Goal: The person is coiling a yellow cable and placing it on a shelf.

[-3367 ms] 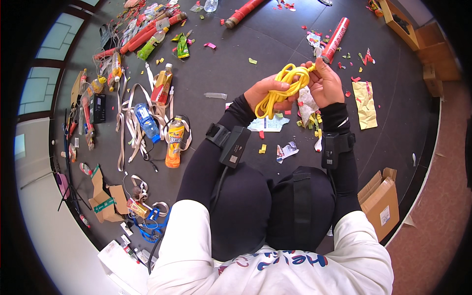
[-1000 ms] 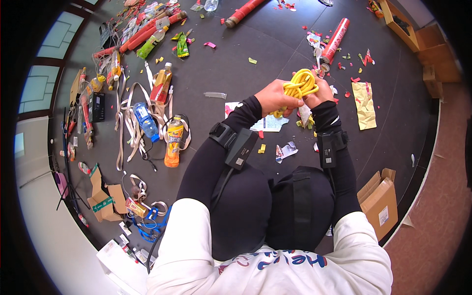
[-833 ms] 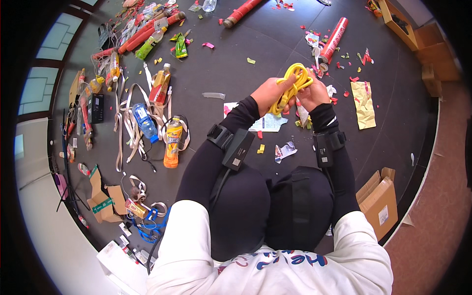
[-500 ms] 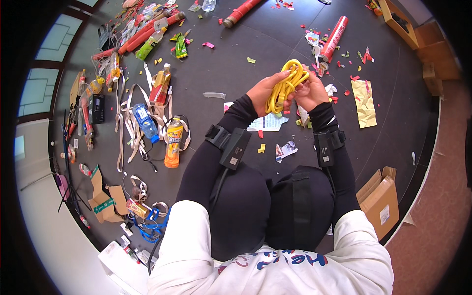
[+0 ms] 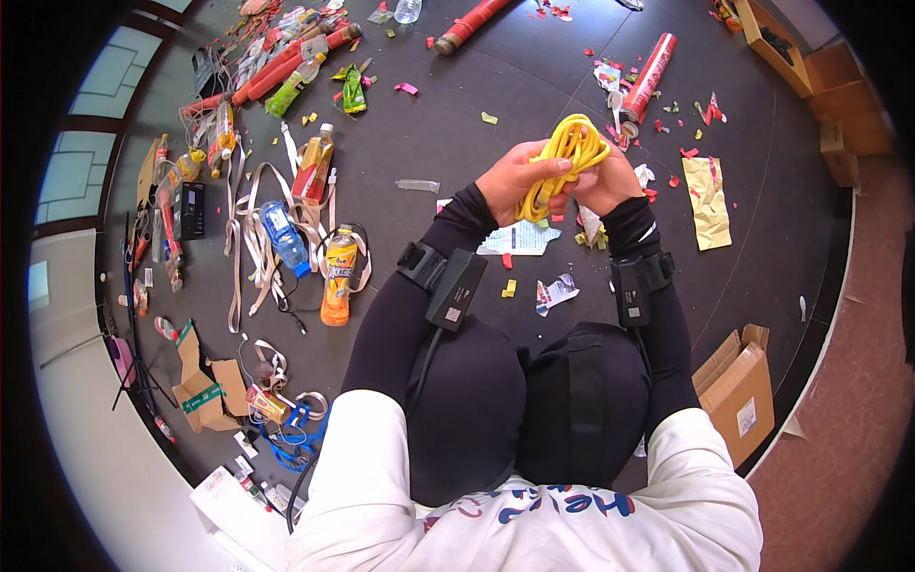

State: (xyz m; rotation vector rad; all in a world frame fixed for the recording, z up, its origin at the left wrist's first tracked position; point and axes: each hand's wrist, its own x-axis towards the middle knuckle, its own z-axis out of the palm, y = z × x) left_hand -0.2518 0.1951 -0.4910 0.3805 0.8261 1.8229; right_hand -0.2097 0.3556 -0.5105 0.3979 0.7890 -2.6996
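A coiled yellow cable [image 5: 575, 143], folded into a loose bundle of loops, is held up in front of me over the dark floor. My left hand [image 5: 518, 179] grips its lower left side, the thumb pressed across the loops. On the other side my right hand [image 5: 610, 181] is closed round the lower right of the bundle, its fingers partly hidden behind the loops. Below the hands lies a torn sheet of printed paper [image 5: 519, 239] with bits of coloured paper near it.
Left on the floor are an orange drink bottle [image 5: 339, 276], a blue bottle [image 5: 284, 238] and tangled pale straps [image 5: 233, 243]. A red tube [image 5: 650, 76] and a yellow paper sheet [image 5: 706, 203] lie to the right. An open cardboard box [image 5: 743, 396] stands near my right side.
The yellow bundle has tilted and shifted slightly right in my hands, its loops now fanned more to the upper right. My left thumb has moved onto the front of the loops.
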